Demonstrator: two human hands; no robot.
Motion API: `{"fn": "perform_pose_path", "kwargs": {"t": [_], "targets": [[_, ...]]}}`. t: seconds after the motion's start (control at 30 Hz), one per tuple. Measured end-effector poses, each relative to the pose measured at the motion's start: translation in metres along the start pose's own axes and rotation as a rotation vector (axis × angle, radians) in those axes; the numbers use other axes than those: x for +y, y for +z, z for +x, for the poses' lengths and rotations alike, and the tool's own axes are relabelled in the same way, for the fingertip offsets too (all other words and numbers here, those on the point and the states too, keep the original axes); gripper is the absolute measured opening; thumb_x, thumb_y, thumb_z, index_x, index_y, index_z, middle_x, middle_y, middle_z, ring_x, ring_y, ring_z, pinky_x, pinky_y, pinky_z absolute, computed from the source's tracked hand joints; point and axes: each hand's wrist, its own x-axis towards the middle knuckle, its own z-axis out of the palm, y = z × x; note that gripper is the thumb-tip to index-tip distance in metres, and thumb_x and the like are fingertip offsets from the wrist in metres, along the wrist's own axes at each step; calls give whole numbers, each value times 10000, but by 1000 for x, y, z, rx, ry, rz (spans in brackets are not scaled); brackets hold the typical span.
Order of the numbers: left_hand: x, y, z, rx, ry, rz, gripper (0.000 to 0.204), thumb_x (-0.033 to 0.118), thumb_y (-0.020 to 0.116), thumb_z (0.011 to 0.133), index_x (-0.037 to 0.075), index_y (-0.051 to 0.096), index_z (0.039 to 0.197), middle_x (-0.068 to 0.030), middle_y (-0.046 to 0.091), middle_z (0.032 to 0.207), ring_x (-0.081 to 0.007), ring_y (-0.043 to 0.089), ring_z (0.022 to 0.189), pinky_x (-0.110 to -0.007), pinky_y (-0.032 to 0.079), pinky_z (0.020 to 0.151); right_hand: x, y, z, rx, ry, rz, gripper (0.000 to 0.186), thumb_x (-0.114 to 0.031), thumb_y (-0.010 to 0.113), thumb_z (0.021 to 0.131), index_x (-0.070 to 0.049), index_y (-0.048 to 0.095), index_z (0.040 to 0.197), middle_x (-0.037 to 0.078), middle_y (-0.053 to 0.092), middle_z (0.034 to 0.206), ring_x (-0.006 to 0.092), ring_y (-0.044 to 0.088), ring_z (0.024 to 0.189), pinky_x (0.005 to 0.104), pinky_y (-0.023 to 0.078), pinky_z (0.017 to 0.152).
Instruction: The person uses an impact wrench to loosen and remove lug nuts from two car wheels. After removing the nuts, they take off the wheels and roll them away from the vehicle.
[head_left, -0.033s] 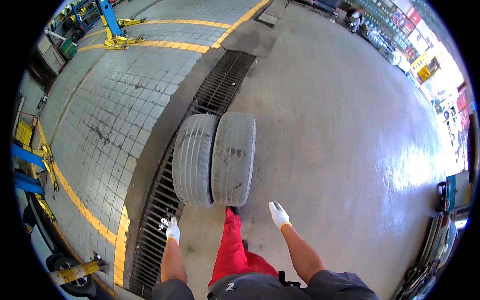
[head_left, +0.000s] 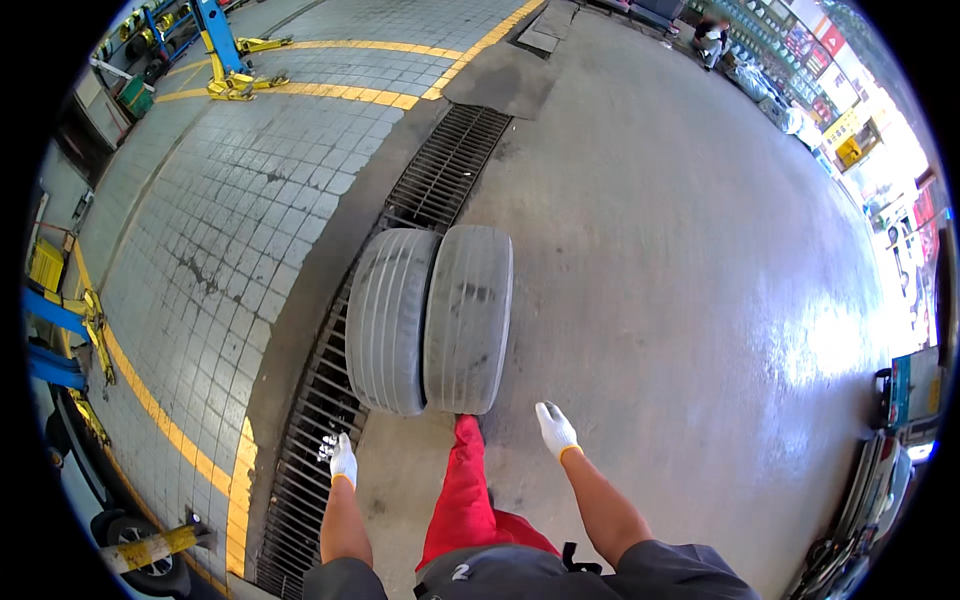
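Note:
Two worn grey tyres stand upright side by side before me, the left tyre [head_left: 388, 320] partly over a floor grate and the right tyre [head_left: 468, 320] on concrete. My red-trousered leg [head_left: 462, 480] reaches the near side of the right tyre; the foot is mostly hidden. My left hand [head_left: 343, 462], in a white glove, is curled left of the tyres, above the grate. A small shiny silvery thing [head_left: 326, 447] shows at its fingers, too small to name. My right hand [head_left: 556, 430], also white-gloved, is right of the tyres with fingers stretched and nothing visible in it. Neither hand touches a tyre.
The drain grate [head_left: 450, 150] runs ahead along the tiled floor [head_left: 240, 190]. Blue-and-yellow vehicle lifts [head_left: 222, 50] stand at left. A car wheel [head_left: 145, 555] shows at lower left. Vehicles [head_left: 880, 470] line the right edge. A person [head_left: 710, 42] is far off at upper right.
The tyres have rolled slightly forward, with the dark marks on the right tyre moving away from me. I have moved along with them, and both hands keep nearly the same pose.

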Motion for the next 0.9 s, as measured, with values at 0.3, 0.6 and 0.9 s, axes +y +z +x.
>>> {"fn": "perform_pose_path", "kwargs": {"t": [0.3,0.6,0.9], "targets": [[333,114,125,-109,-31,-340,1008,813,299,933,51,260,1592,-119,307,1645,-305,274,1508,-420,211,1221,-206,1,214,-84,-215,-50,1072,-687,538,909,45,141,1584,244,228,1643,348,281,1511,375,259,1216],[697,180,179,405,509,-158,773,600,231,1056,-18,523,1418,-238,507,1452,-402,447,1368,-445,344,1143,-542,-131,581,-300,-488,661,813,-600,450,1017,-5,330,1558,157,383,1600,244,369,1471,348,291,1191],[754,370,193,634,307,-170,631,471,396,1062,-11,459,1464,-242,468,1492,-370,430,1400,-455,327,1181,-559,-137,689,231,-28,272,937,-741,354,960,1,375,1530,252,379,1563,412,362,1450,450,301,1183]]}}
